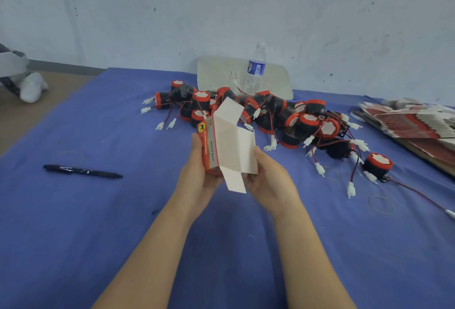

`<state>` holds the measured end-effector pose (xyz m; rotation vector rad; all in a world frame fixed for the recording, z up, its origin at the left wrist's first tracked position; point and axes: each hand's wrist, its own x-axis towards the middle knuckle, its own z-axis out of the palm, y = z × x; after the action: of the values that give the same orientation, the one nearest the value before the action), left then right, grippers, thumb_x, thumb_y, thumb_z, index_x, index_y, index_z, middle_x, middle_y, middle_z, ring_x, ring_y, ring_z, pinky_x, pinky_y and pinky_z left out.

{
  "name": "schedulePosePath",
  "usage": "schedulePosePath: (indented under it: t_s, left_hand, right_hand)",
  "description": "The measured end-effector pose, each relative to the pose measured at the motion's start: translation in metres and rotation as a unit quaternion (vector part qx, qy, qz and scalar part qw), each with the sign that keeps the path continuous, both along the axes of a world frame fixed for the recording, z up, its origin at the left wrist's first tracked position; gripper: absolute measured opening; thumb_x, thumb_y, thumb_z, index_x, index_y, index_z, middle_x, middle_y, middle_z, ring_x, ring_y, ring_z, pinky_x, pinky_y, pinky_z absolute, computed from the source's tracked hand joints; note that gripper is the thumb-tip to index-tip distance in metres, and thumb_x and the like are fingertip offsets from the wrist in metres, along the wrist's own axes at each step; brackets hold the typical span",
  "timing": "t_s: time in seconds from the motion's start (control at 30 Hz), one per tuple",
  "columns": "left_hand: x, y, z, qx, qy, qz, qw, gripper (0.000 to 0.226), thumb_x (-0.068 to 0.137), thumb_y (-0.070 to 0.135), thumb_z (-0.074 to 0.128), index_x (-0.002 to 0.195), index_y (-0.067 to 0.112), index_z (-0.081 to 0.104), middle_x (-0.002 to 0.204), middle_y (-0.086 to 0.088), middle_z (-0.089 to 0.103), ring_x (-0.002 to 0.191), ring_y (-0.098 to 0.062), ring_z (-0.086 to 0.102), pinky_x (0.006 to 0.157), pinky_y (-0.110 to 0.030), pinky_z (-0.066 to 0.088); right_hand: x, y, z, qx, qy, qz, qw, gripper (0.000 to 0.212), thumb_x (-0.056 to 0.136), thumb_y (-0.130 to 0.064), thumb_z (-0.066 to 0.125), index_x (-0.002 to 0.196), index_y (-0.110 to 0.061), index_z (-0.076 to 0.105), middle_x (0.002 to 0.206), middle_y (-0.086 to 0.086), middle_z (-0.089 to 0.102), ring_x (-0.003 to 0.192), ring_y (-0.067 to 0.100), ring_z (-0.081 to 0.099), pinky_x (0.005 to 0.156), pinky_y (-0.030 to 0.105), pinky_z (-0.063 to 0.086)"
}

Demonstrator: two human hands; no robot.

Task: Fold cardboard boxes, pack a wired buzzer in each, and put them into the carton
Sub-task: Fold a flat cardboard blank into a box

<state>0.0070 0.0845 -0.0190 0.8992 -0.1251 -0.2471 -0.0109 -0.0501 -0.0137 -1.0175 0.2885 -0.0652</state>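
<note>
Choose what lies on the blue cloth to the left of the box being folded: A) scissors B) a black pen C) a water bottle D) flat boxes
B: the black pen lies on the blue cloth left of the held box; the water bottle stands behind, the flat boxes lie right.

Shows two bare hands: left hand (199, 175) on the side of the pen (82, 170), right hand (268, 183) on the side away from it. Bare at both wrists and along both forearms, uncovered right down to the lower edge of view. Slim through the wrists, broader toward the elbows. Shows both thumbs plainly, little of the other fingers. Too blurred at the fingertips to judge the nails.
</note>
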Motion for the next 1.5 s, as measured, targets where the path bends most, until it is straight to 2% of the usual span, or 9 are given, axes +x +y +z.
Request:
schedulePosePath:
  t_s: [0.1,0.2,0.33,0.43,0.63,0.8,1.1,1.27,1.5]
  left_hand:
    - [-0.003,-0.004,-0.003,0.008,-0.032,-0.046,0.998,0.051,0.094,0.055,0.030,0.118,0.025,0.062,0.117,-0.003,0.069,0.107,-0.019,0.066,0.081,-0.030,0.057]
    - [-0.003,-0.008,-0.004,0.058,-0.025,-0.018,0.998,0.049,0.090,0.056,0.034,0.116,0.024,0.061,0.109,-0.001,0.072,0.099,-0.016,0.069,0.076,-0.029,0.058]
    - [-0.003,-0.014,-0.011,0.188,-0.063,0.069,0.978,0.042,0.096,0.056,0.025,0.124,0.035,0.049,0.129,0.000,0.060,0.117,-0.015,0.058,0.105,-0.043,0.044]
    - [-0.003,-0.012,-0.011,0.201,-0.095,0.097,0.970,0.046,0.093,0.058,0.028,0.127,0.037,0.050,0.128,0.005,0.060,0.118,-0.011,0.057,0.107,-0.040,0.041]
    - [-0.001,-0.008,-0.003,0.156,-0.067,0.088,0.982,0.039,0.100,0.047,0.034,0.118,0.029,0.064,0.095,0.009,0.074,0.092,-0.007,0.069,0.087,-0.032,0.052]
    - [-0.009,-0.008,-0.001,0.218,-0.161,0.040,0.962,0.047,0.086,0.062,0.037,0.129,0.050,0.050,0.120,0.018,0.065,0.108,-0.002,0.063,0.091,-0.027,0.054]
    - [-0.014,-0.005,0.005,0.270,-0.220,0.028,0.937,0.046,0.081,0.056,0.045,0.126,0.054,0.041,0.124,0.026,0.053,0.107,0.018,0.053,0.076,-0.002,0.044]
    - [-0.015,-0.005,0.006,0.296,-0.239,0.005,0.925,0.052,0.080,0.054,0.048,0.128,0.055,0.030,0.102,0.056,0.048,0.102,0.031,0.044,0.076,0.002,0.040]
    - [-0.013,0.004,0.002,0.244,-0.193,-0.115,0.943,0.058,0.080,0.063,0.052,0.134,0.061,0.035,0.139,0.027,0.047,0.127,0.002,0.047,0.108,-0.034,0.041]
  right_hand:
    - [0.000,0.007,-0.005,-0.041,0.026,0.036,0.998,0.029,0.100,-0.030,0.048,0.099,-0.009,0.068,0.089,0.007,0.073,0.073,0.016,0.069,0.052,0.022,0.053]
    - [0.002,0.010,-0.007,-0.298,0.067,-0.023,0.952,0.034,0.101,-0.031,0.043,0.082,-0.009,0.060,0.072,0.002,0.065,0.055,0.008,0.058,0.046,0.019,0.042]
    - [0.005,0.014,-0.016,-0.458,0.011,-0.141,0.877,0.036,0.099,-0.028,0.045,0.132,-0.014,0.047,0.123,-0.002,0.052,0.108,0.012,0.051,0.088,0.028,0.047]
    - [-0.003,0.021,-0.010,-0.529,-0.156,-0.244,0.798,0.026,0.096,-0.007,0.048,0.119,-0.013,0.060,0.113,-0.007,0.056,0.102,-0.001,0.045,0.089,0.016,0.039]
    - [-0.010,0.036,0.001,-0.387,-0.148,0.016,0.910,0.047,0.096,-0.005,0.035,0.078,-0.031,0.070,0.075,-0.016,0.069,0.072,-0.004,0.062,0.065,0.011,0.049]
    - [-0.010,0.020,0.004,-0.230,-0.130,0.081,0.961,0.048,0.100,-0.011,0.038,0.079,-0.030,0.077,0.083,-0.003,0.074,0.079,0.010,0.070,0.068,0.022,0.055]
    - [-0.011,0.010,0.006,-0.171,-0.135,0.093,0.972,0.026,0.098,-0.012,0.048,0.092,-0.018,0.072,0.091,0.007,0.075,0.083,0.021,0.072,0.067,0.028,0.057]
    - [-0.012,0.007,0.008,-0.146,-0.116,0.107,0.977,0.023,0.098,-0.008,0.045,0.102,-0.012,0.068,0.094,0.008,0.075,0.083,0.023,0.072,0.066,0.029,0.057]
    - [-0.017,0.008,0.012,-0.065,-0.094,0.124,0.986,0.022,0.099,-0.009,0.043,0.102,-0.009,0.065,0.088,0.006,0.073,0.078,0.019,0.072,0.066,0.032,0.059]
